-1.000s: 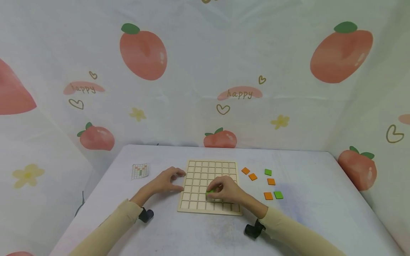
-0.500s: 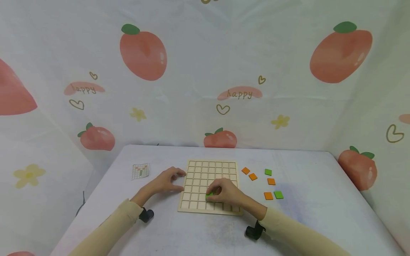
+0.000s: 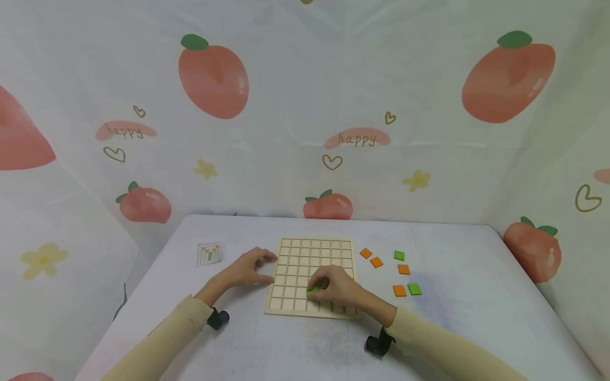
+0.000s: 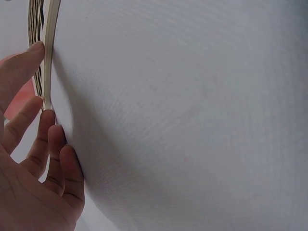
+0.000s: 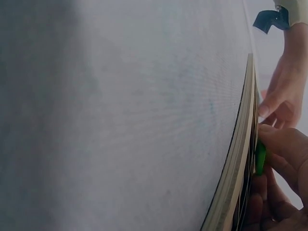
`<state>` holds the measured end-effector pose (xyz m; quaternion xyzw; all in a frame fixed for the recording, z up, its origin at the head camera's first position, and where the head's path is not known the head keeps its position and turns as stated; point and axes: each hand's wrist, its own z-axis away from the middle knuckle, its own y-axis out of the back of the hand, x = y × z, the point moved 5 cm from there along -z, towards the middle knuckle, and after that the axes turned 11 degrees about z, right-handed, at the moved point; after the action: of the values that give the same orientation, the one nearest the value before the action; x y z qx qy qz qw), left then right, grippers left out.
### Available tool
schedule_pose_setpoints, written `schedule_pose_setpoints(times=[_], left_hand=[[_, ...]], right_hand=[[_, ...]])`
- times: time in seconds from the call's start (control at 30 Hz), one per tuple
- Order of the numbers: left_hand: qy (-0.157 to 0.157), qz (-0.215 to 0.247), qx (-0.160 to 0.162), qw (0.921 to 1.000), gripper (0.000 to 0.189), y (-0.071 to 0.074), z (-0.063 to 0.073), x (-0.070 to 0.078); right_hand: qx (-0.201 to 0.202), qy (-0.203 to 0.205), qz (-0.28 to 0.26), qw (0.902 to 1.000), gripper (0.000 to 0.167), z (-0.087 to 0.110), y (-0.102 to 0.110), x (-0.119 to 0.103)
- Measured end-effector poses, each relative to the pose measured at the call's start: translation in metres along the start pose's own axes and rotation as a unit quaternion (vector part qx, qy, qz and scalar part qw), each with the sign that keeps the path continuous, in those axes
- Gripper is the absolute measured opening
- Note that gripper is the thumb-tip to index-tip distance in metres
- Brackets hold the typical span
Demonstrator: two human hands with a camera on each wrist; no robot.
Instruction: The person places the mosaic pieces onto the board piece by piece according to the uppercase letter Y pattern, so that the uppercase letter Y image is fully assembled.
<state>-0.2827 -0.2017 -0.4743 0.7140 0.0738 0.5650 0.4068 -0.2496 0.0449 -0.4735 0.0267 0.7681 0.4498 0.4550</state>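
Observation:
A pale wooden grid board lies on the table. My right hand is over its lower middle and pinches a green square tile between thumb and fingers, down at the grid cells. In the right wrist view the green tile shows by the thumb, close against the board's surface. My left hand rests at the board's left side, thumb and fingertips spread along that edge, as the left wrist view also shows at the board's rim. Part of the grid is hidden under my right hand.
Right of the board lie several loose tiles, among them an orange tile, a green tile and another green tile. A small printed grid card lies at the left. A fruit-patterned cloth hangs behind the table.
My right hand has shifted slightly down and lies a little lower at the board, still with the green tile. My left hand stays in place.

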Motion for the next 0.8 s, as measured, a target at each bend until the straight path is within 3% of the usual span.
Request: schedule_pose_setpoints(times=[0.2,0.57,0.8], left_hand=[[-0.018,0.005,-0.002,0.9998,0.052,0.0012,0.0011,0.0028],[-0.006,0.002,-0.003,1.0000,0.053,0.0010,-0.0006,0.0012],[-0.008,0.003,-0.004,1.0000,0.053,0.0012,0.0003,0.0003]], right_hand=[[-0.005,-0.001,0.011,0.9999,0.011,-0.0006,0.0012,-0.0004],[-0.003,0.014,-0.001,0.9999,0.013,0.0000,0.0046,-0.0001],[-0.014,-0.013,0.012,0.9998,0.013,0.0023,0.0069,0.0034]])
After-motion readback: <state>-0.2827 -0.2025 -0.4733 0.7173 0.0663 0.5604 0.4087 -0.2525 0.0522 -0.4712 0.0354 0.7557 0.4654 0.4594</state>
